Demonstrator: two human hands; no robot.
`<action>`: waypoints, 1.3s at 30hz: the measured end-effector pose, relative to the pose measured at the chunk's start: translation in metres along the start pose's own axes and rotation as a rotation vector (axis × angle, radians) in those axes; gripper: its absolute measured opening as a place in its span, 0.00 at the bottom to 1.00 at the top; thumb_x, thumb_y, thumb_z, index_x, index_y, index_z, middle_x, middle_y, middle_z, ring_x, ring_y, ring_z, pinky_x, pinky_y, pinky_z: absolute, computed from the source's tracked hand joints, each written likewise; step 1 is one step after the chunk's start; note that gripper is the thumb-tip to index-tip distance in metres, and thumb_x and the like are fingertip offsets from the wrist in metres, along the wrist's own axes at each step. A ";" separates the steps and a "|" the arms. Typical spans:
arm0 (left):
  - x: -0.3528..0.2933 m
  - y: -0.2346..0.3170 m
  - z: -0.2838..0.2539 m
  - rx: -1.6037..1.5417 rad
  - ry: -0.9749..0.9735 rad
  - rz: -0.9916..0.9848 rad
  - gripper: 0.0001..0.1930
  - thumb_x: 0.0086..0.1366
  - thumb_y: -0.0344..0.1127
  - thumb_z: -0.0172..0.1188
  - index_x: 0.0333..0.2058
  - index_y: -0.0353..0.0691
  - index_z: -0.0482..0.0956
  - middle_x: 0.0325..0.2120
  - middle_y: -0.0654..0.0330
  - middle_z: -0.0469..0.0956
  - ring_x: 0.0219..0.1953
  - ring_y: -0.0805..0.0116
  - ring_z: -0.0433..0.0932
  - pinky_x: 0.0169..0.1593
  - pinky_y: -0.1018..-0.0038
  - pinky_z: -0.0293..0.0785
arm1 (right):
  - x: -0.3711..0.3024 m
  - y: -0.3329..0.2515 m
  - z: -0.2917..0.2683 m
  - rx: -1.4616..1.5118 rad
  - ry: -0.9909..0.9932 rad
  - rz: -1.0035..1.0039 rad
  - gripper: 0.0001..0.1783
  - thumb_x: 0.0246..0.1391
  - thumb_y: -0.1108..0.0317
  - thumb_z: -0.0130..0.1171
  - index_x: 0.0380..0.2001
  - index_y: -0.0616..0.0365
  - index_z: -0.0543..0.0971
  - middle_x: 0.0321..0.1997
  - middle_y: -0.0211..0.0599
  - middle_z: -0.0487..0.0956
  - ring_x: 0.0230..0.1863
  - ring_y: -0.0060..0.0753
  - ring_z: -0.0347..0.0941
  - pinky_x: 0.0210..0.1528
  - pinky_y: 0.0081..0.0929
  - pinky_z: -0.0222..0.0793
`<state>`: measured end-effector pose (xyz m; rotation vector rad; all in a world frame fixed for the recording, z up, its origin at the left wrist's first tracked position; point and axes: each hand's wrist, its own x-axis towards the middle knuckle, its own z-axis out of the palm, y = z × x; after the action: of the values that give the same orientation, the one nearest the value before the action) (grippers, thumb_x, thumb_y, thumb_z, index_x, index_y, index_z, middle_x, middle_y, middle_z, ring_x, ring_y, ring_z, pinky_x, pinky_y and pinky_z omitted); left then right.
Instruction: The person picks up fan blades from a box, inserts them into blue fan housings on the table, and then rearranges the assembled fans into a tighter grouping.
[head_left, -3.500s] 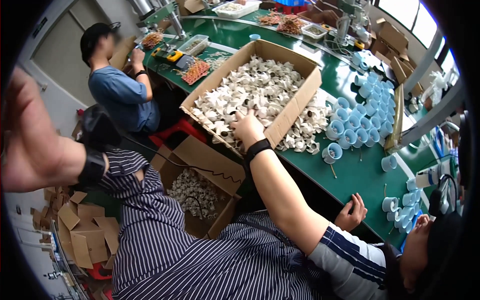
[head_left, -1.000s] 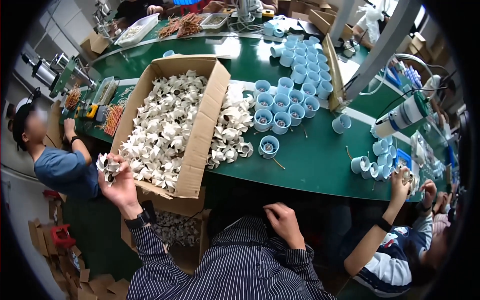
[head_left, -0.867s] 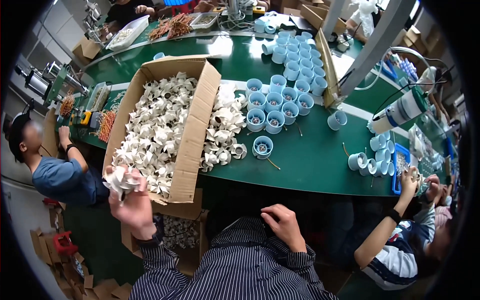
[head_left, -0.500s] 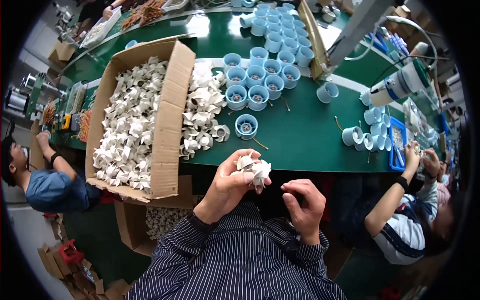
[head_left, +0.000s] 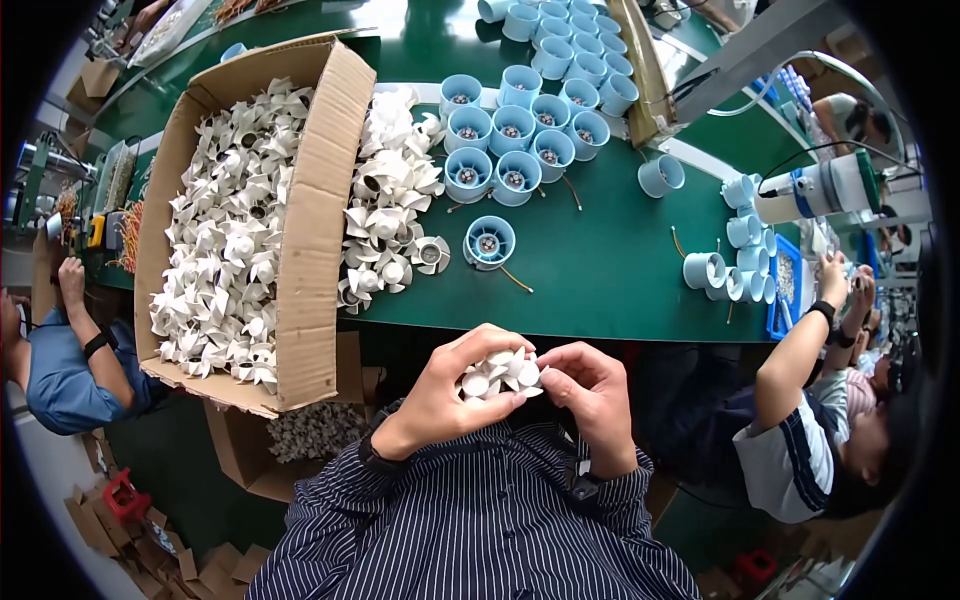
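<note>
Several small white fan impellers [head_left: 500,374] are bunched in my left hand [head_left: 436,388], whose fingers and thumb curl round them just off the bench's near edge. My right hand [head_left: 594,396] is closed in a pinch, its thumb and fingertips meeting the right side of the same bunch at a blade edge. Part of the impellers is hidden by my fingers. Ahead on the green bench stands a single light blue round housing [head_left: 490,243] with spokes inside and a short wire. One loose white impeller [head_left: 431,255] lies to its left.
At left a cardboard box [head_left: 308,240] is filled with white impellers, and a heap of impellers [head_left: 385,215] lies beside it. Rows of blue housings [head_left: 514,175] stand farther back, more [head_left: 703,269] to the right. Co-workers sit on both sides. An open carton [head_left: 240,450] stands below.
My right hand has moved left to meet the impellers. My left hand has come slightly lower and turned its back more upward over the bunch.
</note>
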<state>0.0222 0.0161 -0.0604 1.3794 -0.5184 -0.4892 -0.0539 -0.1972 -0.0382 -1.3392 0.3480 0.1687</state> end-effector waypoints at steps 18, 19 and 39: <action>-0.017 -0.035 -0.037 -0.683 0.023 -0.321 0.27 0.68 0.37 0.62 0.64 0.33 0.76 0.51 0.49 0.83 0.46 0.58 0.88 0.43 0.70 0.85 | 0.080 -0.023 0.031 0.371 0.022 -0.065 0.11 0.73 0.65 0.65 0.43 0.60 0.76 0.36 0.29 0.73 0.28 0.18 0.62 0.29 0.17 0.56; -0.017 -0.034 -0.039 -0.687 0.011 -0.334 0.27 0.68 0.36 0.62 0.64 0.34 0.76 0.51 0.49 0.83 0.46 0.59 0.88 0.43 0.70 0.85 | 0.088 -0.025 0.032 0.113 0.094 -0.148 0.10 0.74 0.65 0.63 0.43 0.61 0.77 0.36 0.28 0.74 0.29 0.17 0.62 0.30 0.17 0.56; -0.016 -0.028 -0.032 -0.951 0.058 -0.252 0.36 0.68 0.42 0.66 0.70 0.34 0.67 0.49 0.51 0.80 0.47 0.57 0.88 0.42 0.70 0.84 | 0.137 -0.063 0.057 -1.282 0.053 -0.524 0.06 0.55 0.71 0.76 0.35 0.59 0.90 0.32 0.37 0.82 0.30 0.36 0.77 0.33 0.33 0.70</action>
<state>0.0284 0.0477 -0.0931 0.5340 -0.0212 -0.7681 0.1028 -0.1667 -0.0165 -2.6494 -0.1449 -0.1256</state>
